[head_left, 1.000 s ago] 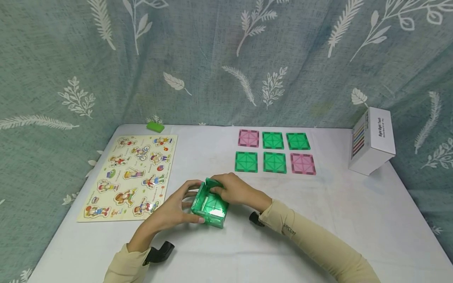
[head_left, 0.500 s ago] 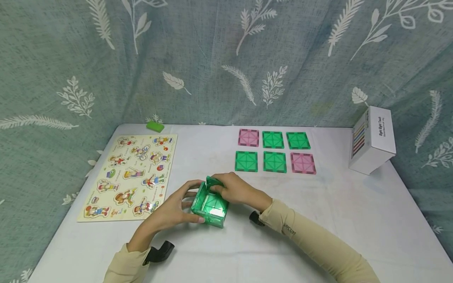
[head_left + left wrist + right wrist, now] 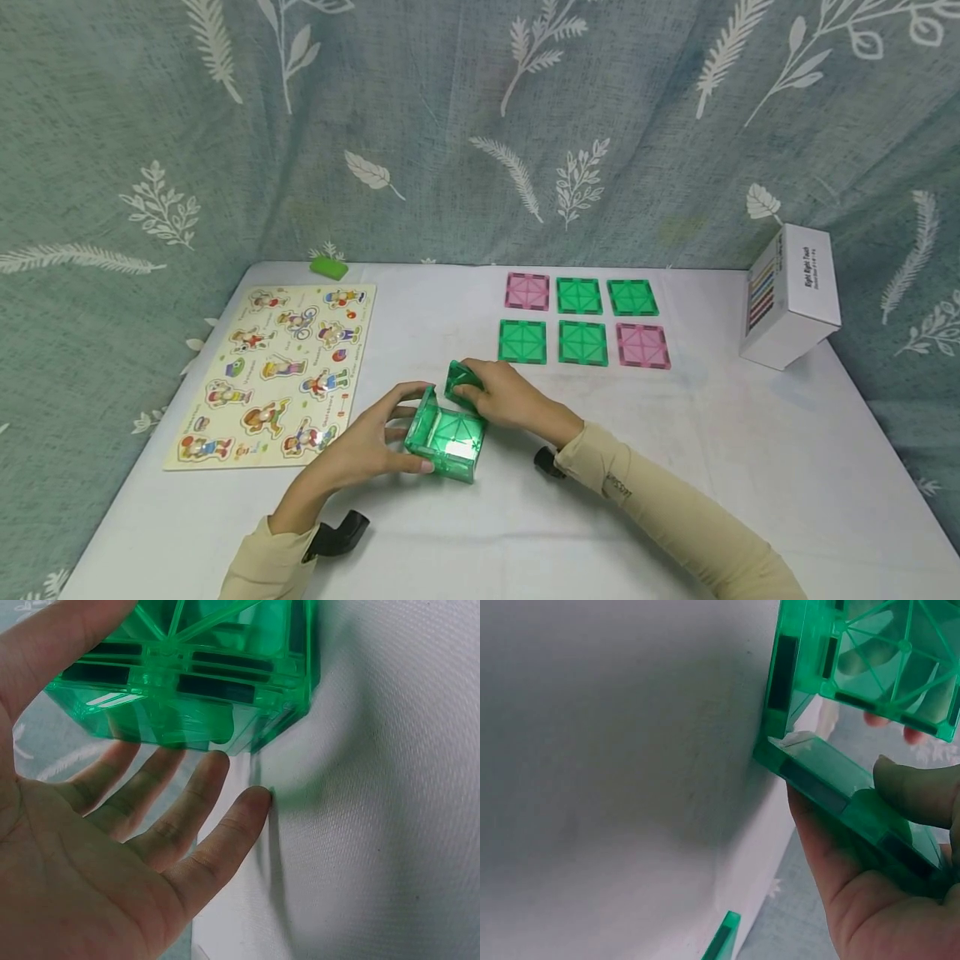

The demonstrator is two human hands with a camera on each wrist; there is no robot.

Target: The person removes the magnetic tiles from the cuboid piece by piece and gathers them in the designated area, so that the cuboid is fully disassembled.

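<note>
A see-through green box of square magnetic tiles (image 3: 456, 435), its top and far side uncovered, stands on the table before me. My left hand (image 3: 365, 443) holds it from the left, thumb on the near edge and fingers spread along the left wall. Behind the box, my right hand (image 3: 512, 400) pinches a single green magnetic tile (image 3: 459, 381) between thumb and fingers. In the right wrist view that tile (image 3: 840, 796) leans outward, its lower edge right at the box's base. Dark magnet strips show along the box's edges (image 3: 217, 686) in the left wrist view.
Two rows of flat tiles, green (image 3: 522, 342) and pink (image 3: 642, 346), lie farther back to the right. A picture puzzle board (image 3: 281, 375) lies on the left, with a green block (image 3: 328, 268) beyond it. A white box (image 3: 791, 296) stands at the right rear.
My right hand has drawn the pinched tile away from the box, backward and slightly right, so a gap now shows between its upper part and the left wall. My left hand stays put.
</note>
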